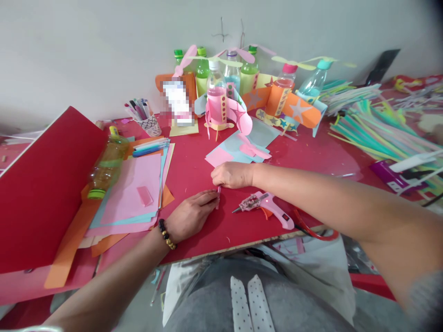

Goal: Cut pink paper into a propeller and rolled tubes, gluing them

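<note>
Over the middle of the red table, my right hand (232, 174) is closed, its fingertips pinching the upper end of a thin pink strip (218, 201). My left hand (189, 216), with a beaded bracelet at the wrist, reaches in from the left, and its fingertips are pressed together against the same strip. Part of the strip is hidden by the fingers. Just right of it, a pink hot glue gun (266, 204) lies on its side with its nozzle pointing left. Pink and blue paper pieces (226, 152) lie beyond my right hand.
Decorated bottles with paper propellers, including a pink one (217, 103), stand along the wall. At left are stacked paper sheets (134, 180), a plastic bottle (109, 161), a pen cup (149, 123) and a red board (48, 189). Coloured strips (374, 131) pile up at right.
</note>
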`<state>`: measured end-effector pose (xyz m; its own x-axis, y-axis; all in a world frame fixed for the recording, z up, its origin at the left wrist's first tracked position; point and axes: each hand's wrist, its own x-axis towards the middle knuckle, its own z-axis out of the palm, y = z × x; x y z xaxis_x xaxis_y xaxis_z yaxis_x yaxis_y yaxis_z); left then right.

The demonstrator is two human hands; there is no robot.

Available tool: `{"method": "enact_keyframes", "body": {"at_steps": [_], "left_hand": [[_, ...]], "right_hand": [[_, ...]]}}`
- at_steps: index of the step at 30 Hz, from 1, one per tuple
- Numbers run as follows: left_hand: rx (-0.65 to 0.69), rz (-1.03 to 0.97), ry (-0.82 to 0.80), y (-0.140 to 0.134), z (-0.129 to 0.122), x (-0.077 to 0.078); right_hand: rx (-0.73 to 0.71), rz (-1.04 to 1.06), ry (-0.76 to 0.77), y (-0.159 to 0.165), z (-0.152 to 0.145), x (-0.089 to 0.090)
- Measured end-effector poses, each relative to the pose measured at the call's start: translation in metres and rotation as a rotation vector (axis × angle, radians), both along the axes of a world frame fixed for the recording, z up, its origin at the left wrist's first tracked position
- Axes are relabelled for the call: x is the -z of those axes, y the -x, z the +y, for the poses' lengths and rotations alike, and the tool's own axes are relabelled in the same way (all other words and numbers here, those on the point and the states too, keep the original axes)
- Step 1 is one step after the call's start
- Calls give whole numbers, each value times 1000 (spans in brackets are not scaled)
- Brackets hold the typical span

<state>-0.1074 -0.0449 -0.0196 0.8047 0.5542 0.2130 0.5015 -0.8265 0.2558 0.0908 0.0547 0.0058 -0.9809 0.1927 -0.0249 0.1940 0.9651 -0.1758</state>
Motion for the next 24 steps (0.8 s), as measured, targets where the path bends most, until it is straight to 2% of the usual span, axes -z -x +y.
{"method": "enact_keyframes", "body": {"at_steps": [7, 14, 24], "left_hand": [[3, -1, 7, -2, -1, 1], [14, -1, -1, -3, -1, 0], [-196, -122, 60, -10, -7, 0]], "right_hand": [[-65, 46, -95, -4, 0, 7], [-68, 72, -104, -6, -2, 10], [-18, 57, -116, -7, -5, 12]]}}
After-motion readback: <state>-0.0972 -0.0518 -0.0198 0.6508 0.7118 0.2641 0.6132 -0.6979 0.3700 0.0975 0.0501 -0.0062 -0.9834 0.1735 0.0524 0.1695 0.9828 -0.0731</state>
